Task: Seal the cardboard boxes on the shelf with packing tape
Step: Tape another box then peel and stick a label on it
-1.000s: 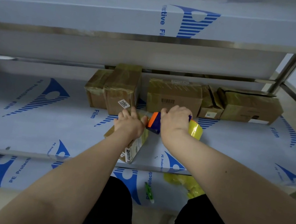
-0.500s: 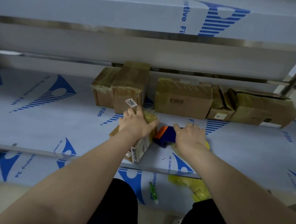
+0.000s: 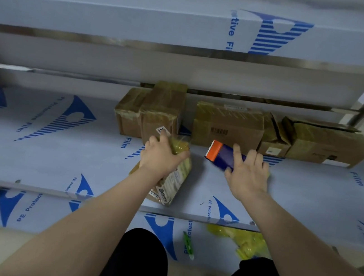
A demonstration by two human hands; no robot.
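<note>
- Two hands are working: left hand [image 3: 162, 156] is clutching the taped box [image 3: 172, 184], near-middle on the shelf [image 3: 53, 160].
- Right hand [image 3: 248, 174] is resting spread-fingered on the tape dispenser [image 3: 219, 154], just right.
- Steadying the box while smoothing loose tape seems wise.

5 cardboard boxes [image 3: 228, 126] wall off the back of the shelf [image 3: 54, 153] at its middle and right; its left half lies bare. The upper shelf [image 3: 147, 20] caps headroom. A front box [image 3: 175, 182] and tape dispenser [image 3: 220, 154] stand apart, a bare strip between.

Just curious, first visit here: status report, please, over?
Left hand holds small box on shelf. Right hand rests flat on tape dispenser. Nothing in the way.
</note>
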